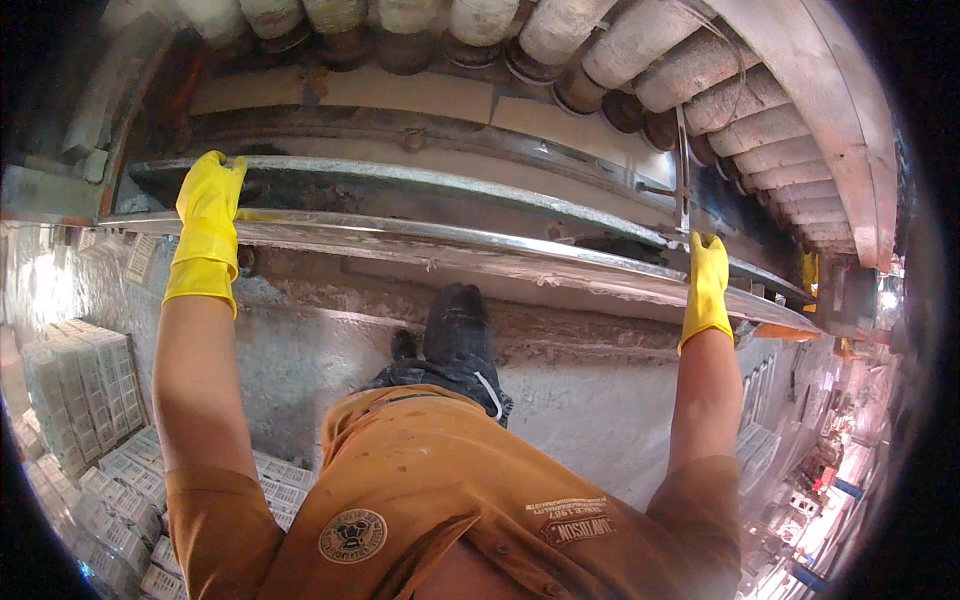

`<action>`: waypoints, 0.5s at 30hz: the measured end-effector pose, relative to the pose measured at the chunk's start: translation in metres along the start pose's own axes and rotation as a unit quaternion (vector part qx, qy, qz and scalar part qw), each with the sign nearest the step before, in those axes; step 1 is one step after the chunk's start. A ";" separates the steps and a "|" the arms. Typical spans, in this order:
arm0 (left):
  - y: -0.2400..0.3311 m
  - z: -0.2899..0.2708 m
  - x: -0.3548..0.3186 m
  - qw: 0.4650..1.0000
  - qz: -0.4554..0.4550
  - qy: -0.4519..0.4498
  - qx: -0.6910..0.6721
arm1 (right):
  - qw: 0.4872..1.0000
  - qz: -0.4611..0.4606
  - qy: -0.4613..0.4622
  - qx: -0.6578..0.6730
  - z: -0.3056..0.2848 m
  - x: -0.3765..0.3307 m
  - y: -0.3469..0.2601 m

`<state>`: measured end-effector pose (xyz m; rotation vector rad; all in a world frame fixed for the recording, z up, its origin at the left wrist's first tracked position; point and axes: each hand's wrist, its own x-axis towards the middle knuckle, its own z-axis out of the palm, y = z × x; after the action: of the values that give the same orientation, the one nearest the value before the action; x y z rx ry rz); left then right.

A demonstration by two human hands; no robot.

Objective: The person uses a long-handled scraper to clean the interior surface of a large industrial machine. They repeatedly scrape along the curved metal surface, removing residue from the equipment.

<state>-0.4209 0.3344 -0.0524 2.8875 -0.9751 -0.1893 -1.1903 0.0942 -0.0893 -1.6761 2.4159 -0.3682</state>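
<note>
A long metal panel with a shiny front edge runs across in front of me, with a dusty grey strip just behind it. My left hand, in a yellow rubber glove, is closed over the panel near its left end. The fingertips reach the grey strip. Toward the right end my right hand, in the same kind of glove, is curled over the panel's edge. Its fingers are partly hidden from above. Right beside those fingers stands a thin metal rod with a short crosspiece.
Thick dusty cylinders line the far side and curve down the right. A broad pale beam arches beyond them. My dark shoe is on the floor below the panel. Stacked white crates stand at left. A small yellow shape shows far right, unclear.
</note>
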 end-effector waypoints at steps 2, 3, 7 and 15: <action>-0.002 0.003 0.003 1.000 0.000 0.000 -0.002 | 1.000 0.008 -0.003 -0.001 0.000 -0.001 -0.003; -0.004 0.004 0.004 1.000 -0.002 0.000 -0.003 | 1.000 0.013 -0.006 0.004 0.000 -0.003 -0.009; -0.005 0.005 0.004 1.000 -0.006 0.001 -0.005 | 1.000 0.016 -0.005 0.001 -0.001 -0.006 -0.012; -0.002 0.005 -0.001 1.000 -0.002 0.007 -0.003 | 1.000 0.014 -0.010 -0.002 -0.001 -0.002 -0.005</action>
<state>-0.4213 0.3364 -0.0573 2.8815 -0.9653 -0.1728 -1.1851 0.0948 -0.0866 -1.6387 2.4240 -0.3411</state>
